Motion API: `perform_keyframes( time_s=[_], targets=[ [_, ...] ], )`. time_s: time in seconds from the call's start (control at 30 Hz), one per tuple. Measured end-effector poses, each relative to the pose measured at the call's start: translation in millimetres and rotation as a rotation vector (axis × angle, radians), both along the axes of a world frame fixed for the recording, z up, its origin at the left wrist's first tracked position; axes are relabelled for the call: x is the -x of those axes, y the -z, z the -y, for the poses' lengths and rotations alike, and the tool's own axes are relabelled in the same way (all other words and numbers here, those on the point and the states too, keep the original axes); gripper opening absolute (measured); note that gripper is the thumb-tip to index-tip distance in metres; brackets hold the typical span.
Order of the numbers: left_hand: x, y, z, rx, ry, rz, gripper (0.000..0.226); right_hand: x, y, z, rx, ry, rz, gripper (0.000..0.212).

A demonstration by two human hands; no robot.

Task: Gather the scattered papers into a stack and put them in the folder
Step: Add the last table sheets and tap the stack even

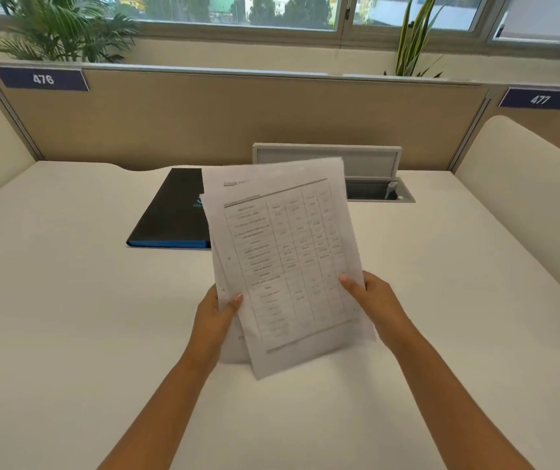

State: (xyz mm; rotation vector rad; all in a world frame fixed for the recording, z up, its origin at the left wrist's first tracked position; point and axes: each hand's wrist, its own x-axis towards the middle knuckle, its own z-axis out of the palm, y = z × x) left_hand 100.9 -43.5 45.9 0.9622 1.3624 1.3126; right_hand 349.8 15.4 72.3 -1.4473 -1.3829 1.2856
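A loose stack of white papers (285, 252) with a printed table on the top sheet is held up, tilted, above the white desk (68, 300). My left hand (216, 317) grips its left edge, thumb on the front. My right hand (373, 300) grips the right edge, thumb on the printed side. The sheets are not squared; edges of lower sheets stick out at the left and bottom. Behind the stack lies a closed black folder (166, 215) with a blue edge, flat on the desk; the papers hide its right part.
An open grey cable hatch (373, 171) sits in the desk behind the papers, at the right. A beige partition (204, 120) with number plates 476 and 477 closes the back. Cream side dividers stand left and right. Plants stand behind the partition.
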Motion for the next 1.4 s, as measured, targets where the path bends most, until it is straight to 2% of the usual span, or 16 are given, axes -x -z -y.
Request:
perform_keyframes(
  time_s=[0.13, 0.23, 0.33, 0.47, 0.57, 0.7, 0.77, 0.87, 0.97, 1.07, 1.17, 1.3, 1.4],
  targets=[
    [-7.5, -27.0, -7.9, -0.126, -0.019, -0.053, 0.029, 10.9, -14.1, 6.4, -0.147, 0.006, -0.155, 0.041],
    [-15.3, -40.4, -8.4, -0.197, -0.002, -0.086, 0.040, 15.2, -19.0, 6.7, -0.247, -0.007, -0.152, 0.033],
    [-16.8, -46.5, -10.1, -0.227, -0.031, -0.114, 0.051, 14.8, -27.3, 9.0, -0.325, -0.078, -0.137, 0.041],
    [-19.4, -52.4, -15.4, -0.240, -0.052, -0.212, 0.042, 14.3, -37.7, 7.4, -0.350, -0.135, -0.148, 0.044],
    [-24.3, -56.0, -19.4, -0.223, -0.046, -0.240, 0.047, 17.9, -44.0, 5.9, -0.344, -0.149, -0.153, 0.039],
    [-25.0, -60.8, -18.1, -0.249, -0.093, -0.244, 0.047, 15.8, -48.7, 5.9, -0.355, -0.125, -0.147, 0.052],
    [-22.6, -67.4, -16.3, -0.320, -0.117, -0.250, 0.040, 14.0, -52.7, 7.1, -0.381, -0.098, -0.161, 0.051],
    [-20.3, -87.1, -16.1, -0.421, -0.157, -0.225, 0.023, 13.6, -65.2, 9.1, -0.462, 0.003, -0.187, 0.033],
    [-22.6, -113.0, -17.9, -0.487, -0.215, -0.160, 0.020, 19.6, -82.5, 15.0, -0.554, 0.125, -0.199, 0.021],
    [-26.9, -134.0, -20.1, -0.503, -0.270, -0.119, 0.037, 28.4, -101.6, 23.4, -0.644, 0.215, -0.219, 0.048],
    [-28.8, -143.7, -22.2, -0.437, -0.252, -0.058, 0.044, 32.1, -112.1, 25.1, -0.687, 0.247, -0.236, 0.058],
    [-26.4, -143.9, -25.0, -0.358, -0.252, -0.048, 0.037, 31.9, -116.7, 22.5, -0.664, 0.318, -0.194, 0.040],
    [-24.3, -143.2, -26.9, -0.339, -0.284, -0.054, 0.038, 32.0, -118.0, 20.4, -0.638, 0.349, -0.171, 0.038]
  ],
)
